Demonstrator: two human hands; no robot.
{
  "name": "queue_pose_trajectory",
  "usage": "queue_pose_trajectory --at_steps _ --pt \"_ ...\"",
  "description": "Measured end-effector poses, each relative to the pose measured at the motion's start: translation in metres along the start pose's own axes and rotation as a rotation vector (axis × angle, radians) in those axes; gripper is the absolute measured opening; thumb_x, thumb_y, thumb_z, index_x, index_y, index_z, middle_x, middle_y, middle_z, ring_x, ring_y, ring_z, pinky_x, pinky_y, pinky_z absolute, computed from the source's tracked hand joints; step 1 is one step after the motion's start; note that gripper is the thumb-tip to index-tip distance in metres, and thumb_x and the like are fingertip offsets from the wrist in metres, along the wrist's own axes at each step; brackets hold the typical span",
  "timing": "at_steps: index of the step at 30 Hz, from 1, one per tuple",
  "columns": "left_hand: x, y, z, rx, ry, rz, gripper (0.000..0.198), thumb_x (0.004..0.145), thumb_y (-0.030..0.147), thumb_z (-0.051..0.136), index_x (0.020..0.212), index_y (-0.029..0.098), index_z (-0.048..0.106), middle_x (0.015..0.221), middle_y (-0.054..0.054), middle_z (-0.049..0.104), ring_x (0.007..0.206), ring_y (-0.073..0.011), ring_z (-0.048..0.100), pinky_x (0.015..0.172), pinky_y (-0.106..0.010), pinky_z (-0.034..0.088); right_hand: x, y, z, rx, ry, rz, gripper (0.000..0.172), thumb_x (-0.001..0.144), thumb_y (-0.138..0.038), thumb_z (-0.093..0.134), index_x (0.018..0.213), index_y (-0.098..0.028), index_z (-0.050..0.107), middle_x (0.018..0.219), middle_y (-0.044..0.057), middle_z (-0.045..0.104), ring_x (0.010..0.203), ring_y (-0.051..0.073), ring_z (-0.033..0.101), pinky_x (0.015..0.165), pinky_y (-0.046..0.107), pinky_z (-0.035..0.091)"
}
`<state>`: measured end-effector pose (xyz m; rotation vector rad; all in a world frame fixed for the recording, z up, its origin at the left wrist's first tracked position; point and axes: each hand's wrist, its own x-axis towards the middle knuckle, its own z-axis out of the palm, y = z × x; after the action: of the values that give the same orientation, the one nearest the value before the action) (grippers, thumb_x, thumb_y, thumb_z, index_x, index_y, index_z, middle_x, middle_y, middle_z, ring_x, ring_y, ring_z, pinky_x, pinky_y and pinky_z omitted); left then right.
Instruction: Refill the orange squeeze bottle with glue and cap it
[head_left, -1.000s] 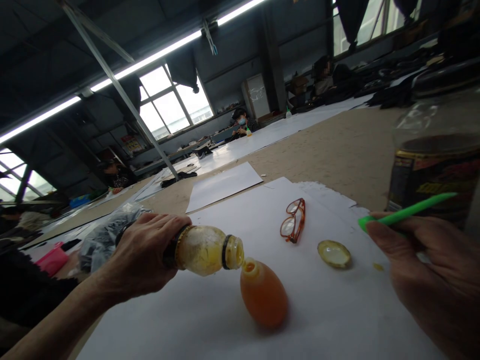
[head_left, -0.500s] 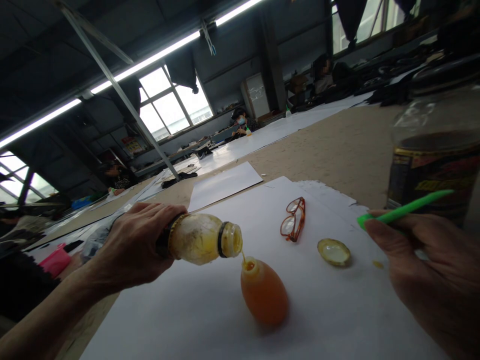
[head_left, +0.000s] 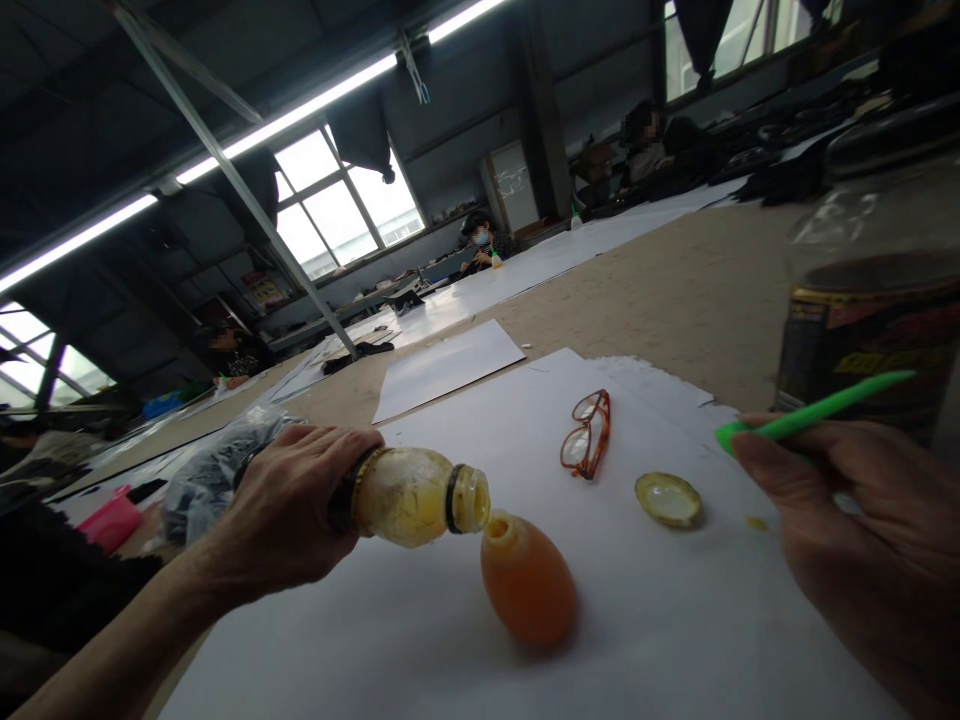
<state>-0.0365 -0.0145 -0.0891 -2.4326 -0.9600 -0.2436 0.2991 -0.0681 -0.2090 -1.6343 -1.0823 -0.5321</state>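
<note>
My left hand [head_left: 296, 510] is wrapped round a glass bottle [head_left: 409, 495] with yellowish liquid in it, tipped almost level. Its mouth is beside the neck of a small squeeze bottle [head_left: 529, 585] full of orange liquid, which stands without its cap on white paper [head_left: 360, 640]. Between the fingers of my right hand [head_left: 847, 500] is a green pointed nozzle cap [head_left: 817, 410], held off to the right. A round lid [head_left: 669, 500], pale inside, lies on the paper near that hand.
Brown-framed glasses [head_left: 587, 435] lie behind the squeeze bottle. A large clear jar [head_left: 870, 290] with a dark label stands at right. A plastic bag [head_left: 217, 475] and a pink object [head_left: 110, 520] are at left. A co-worker [head_left: 484, 245] sits across the table.
The glass bottle has moved slightly right and down, with its mouth closer to the squeeze bottle's neck. The thin stream seen between them earlier is no longer visible. My right hand is nearly still.
</note>
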Motion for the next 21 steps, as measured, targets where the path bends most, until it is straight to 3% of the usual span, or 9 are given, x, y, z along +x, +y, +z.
queue_pose_trajectory --at_steps 11,21 --pt "-0.003 0.0 0.0 -0.002 -0.012 0.006 0.049 0.062 0.014 0.054 0.107 0.027 0.042 0.098 0.001 0.066 0.086 -0.0194 0.063 0.082 -0.037 0.043 -0.002 0.001 0.001 0.007 0.02 -0.013 0.035 0.084 -0.049 0.045 0.077 -0.02 0.063 0.076 0.004 0.065 0.07 0.023 0.061 0.057 0.031 0.039" --pt "0.004 -0.008 -0.025 0.115 0.029 0.001 0.043 0.067 0.016 0.048 0.109 0.022 0.044 0.099 -0.002 0.064 0.089 -0.0233 0.061 0.08 -0.038 0.043 -0.002 0.004 0.002 0.018 0.012 0.017 0.037 0.081 -0.052 0.046 0.076 -0.02 0.065 0.074 0.004 0.064 0.069 0.024 0.061 0.057 0.032 0.039"
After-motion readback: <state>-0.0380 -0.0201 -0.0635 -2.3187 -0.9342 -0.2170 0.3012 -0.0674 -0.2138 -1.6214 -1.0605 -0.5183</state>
